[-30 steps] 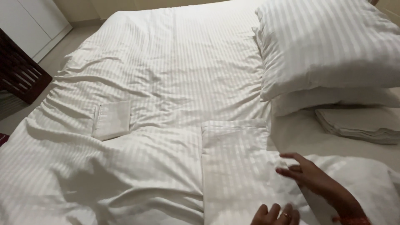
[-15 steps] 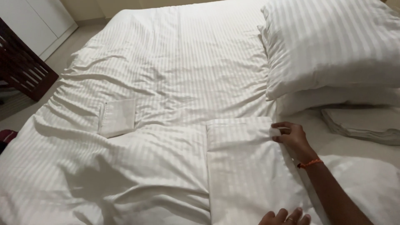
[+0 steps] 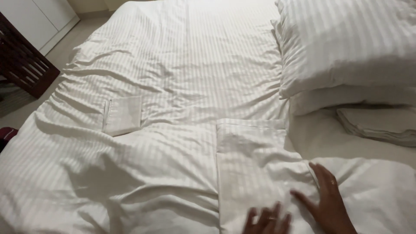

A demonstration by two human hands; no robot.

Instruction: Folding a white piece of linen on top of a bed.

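From my remote seat I can see only two bare hands at the bottom edge. The left hand (image 3: 267, 220) wears a thin, pale ring on one finger (the band looks metallic, though motion blur softens it). The right hand (image 3: 327, 203) shows no ring or sleeve; its wrist is cut off by the frame.

The bed (image 3: 182, 56) carries a rumpled white striped duvet. On it lie a small folded white cloth (image 3: 122, 115) at left, a long folded striped sheet (image 3: 253, 169) near centre, stacked pillows (image 3: 351, 52) and folded linens (image 3: 381, 125) at right.
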